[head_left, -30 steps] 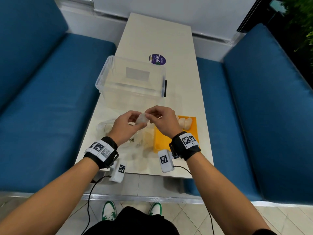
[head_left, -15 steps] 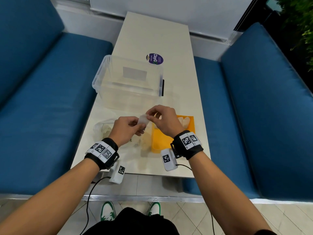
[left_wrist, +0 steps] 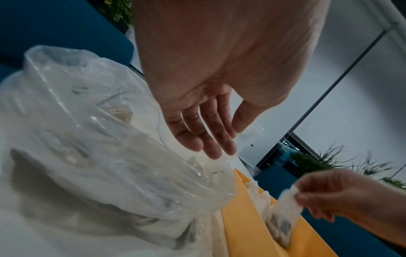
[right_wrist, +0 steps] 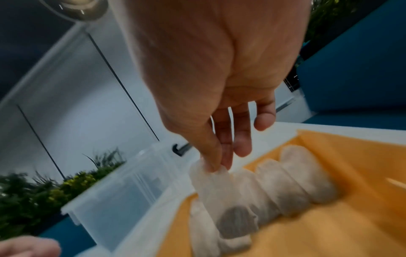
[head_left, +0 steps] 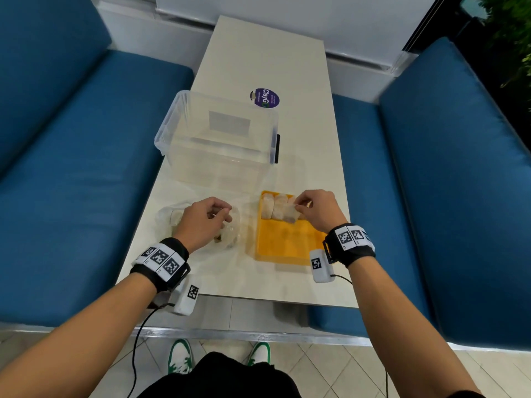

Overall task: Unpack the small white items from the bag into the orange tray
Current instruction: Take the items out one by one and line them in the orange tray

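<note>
The orange tray (head_left: 287,248) (right_wrist: 329,226) (left_wrist: 241,217) lies on the table's near right part, with several small white sachets (head_left: 274,208) (right_wrist: 296,180) lined up at its far end. My right hand (head_left: 298,206) (right_wrist: 217,165) (left_wrist: 307,191) pinches the top of another white sachet (head_left: 290,215) (right_wrist: 219,191) (left_wrist: 285,208), whose lower end hangs into the tray beside that row. The clear plastic bag (head_left: 230,237) (left_wrist: 87,139) lies crumpled left of the tray, with more white items (left_wrist: 120,113) inside. My left hand (head_left: 222,214) (left_wrist: 219,142) hovers over the bag's mouth, fingers loose, holding nothing.
A clear plastic bin (head_left: 215,145) stands just beyond the bag and tray. A purple round sticker (head_left: 266,97) sits farther back on the white table (head_left: 273,53). Blue benches (head_left: 71,168) flank the table on both sides. The table's near edge is close to my wrists.
Both hands held the sachet together above the bag. Now my right hand has carried it right, down into the tray, and my left hand has let go and stayed over the bag.
</note>
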Tool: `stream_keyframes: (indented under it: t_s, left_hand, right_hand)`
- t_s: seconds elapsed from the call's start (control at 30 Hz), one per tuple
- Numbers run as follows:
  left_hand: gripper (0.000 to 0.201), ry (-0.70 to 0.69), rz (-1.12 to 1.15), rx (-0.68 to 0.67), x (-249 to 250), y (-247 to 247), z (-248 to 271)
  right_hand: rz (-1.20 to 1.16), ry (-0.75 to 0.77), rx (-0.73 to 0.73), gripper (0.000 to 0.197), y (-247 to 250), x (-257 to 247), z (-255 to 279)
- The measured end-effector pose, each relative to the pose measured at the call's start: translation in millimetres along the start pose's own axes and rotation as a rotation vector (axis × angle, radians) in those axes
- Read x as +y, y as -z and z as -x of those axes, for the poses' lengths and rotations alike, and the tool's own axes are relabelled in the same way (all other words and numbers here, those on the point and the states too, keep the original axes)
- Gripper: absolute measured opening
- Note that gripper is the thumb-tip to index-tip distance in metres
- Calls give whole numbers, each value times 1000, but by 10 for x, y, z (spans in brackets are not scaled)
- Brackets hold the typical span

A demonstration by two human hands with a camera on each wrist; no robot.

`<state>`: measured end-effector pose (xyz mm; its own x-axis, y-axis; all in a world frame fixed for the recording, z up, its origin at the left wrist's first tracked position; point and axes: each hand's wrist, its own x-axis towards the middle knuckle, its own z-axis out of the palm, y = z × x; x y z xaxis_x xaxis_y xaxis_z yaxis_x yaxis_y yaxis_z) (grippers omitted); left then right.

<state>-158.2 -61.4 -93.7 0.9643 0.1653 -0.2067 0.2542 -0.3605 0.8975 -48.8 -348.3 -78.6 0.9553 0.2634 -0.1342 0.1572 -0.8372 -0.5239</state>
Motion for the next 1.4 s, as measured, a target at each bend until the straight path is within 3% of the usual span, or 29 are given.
stream_keyframes:
  t_s: [0.17, 0.47, 0.8, 0.97, 1.13, 1.3, 1.4]
  left_hand:
    - [12, 27, -19, 43, -58, 93, 10]
    - [12, 51, -16, 58, -116, 192, 28]
    - [13, 67, -17, 52, -114, 197, 9]
    - [12, 56, -103, 77, -153, 270, -10]
    - [15, -14, -387, 90, -221, 379, 0]
    - [45, 17, -609, -115, -319, 365, -8]
    - [61, 45, -678, -158, -385, 250, -22]
  right_hand:
    - [65, -78, -75, 7, -198, 170, -81]
    - [166, -126, 98, 7, -344, 248, -258]
    - [112, -146, 149, 10, -293, 196, -243]
    - [45, 14, 265, 9, -248, -29, -142]
    - [-104, 265, 191, 7, -351, -595, -35]
    - [-97, 399, 30, 5, -646, -1070, 59]
    - [76, 369, -64, 16, -893, -1174, 94]
